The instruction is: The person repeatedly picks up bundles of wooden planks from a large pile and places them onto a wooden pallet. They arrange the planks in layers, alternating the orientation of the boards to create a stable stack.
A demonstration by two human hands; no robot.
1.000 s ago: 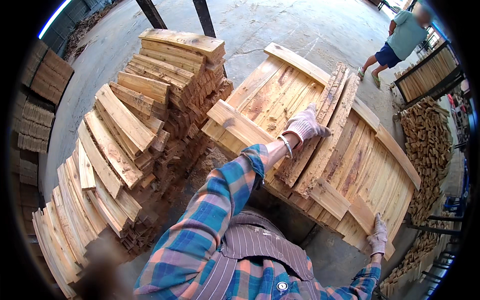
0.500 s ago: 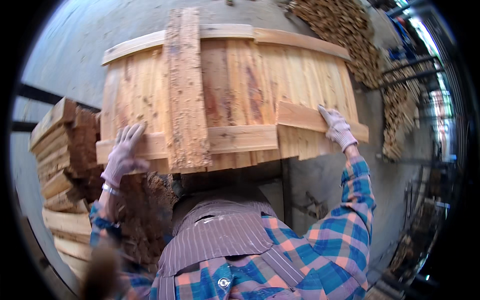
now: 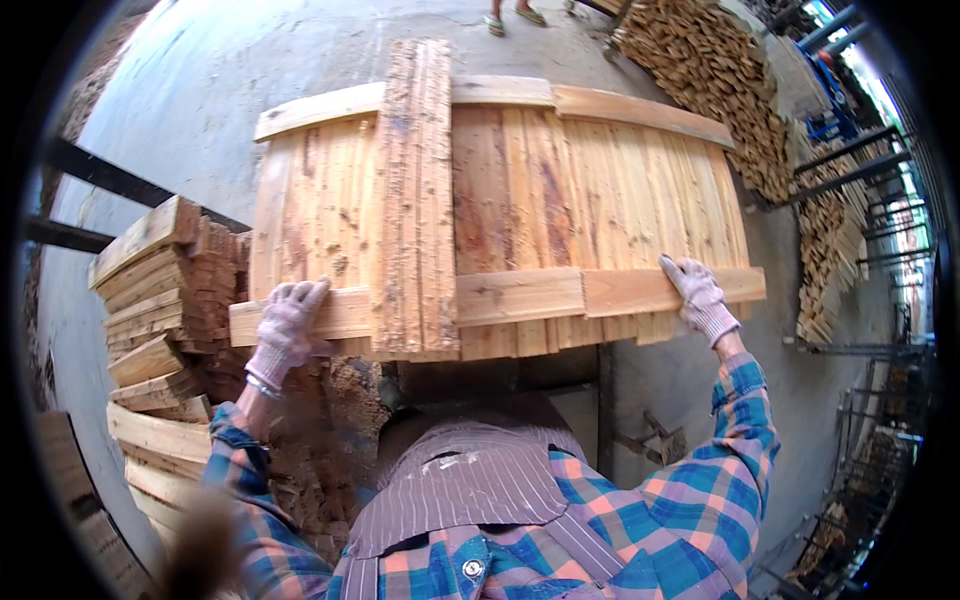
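Swung straight since half a second ago, the right front board (image 3: pixel 635 291) now lines up with the left front board (image 3: pixel 520 297) along the near edge of the slatted panel (image 3: pixel 650 190). Set wide apart, the left hand (image 3: pixel 286 328) curls over that edge near the panel's left end, the right hand (image 3: pixel 700 297) near its right; whether thumbs pinch beneath, I cannot tell. Rough planks (image 3: pixel 420 200) cross the panel. Concrete floor (image 3: pixel 250 70) surrounds it, with a board stack (image 3: pixel 150 290) leftward, heaped wood (image 3: pixel 710 95) past its far right corner and sandalled feet (image 3: pixel 496 26) past its far edge.

Bright; glare upper right; blur lower left; edges bowed.
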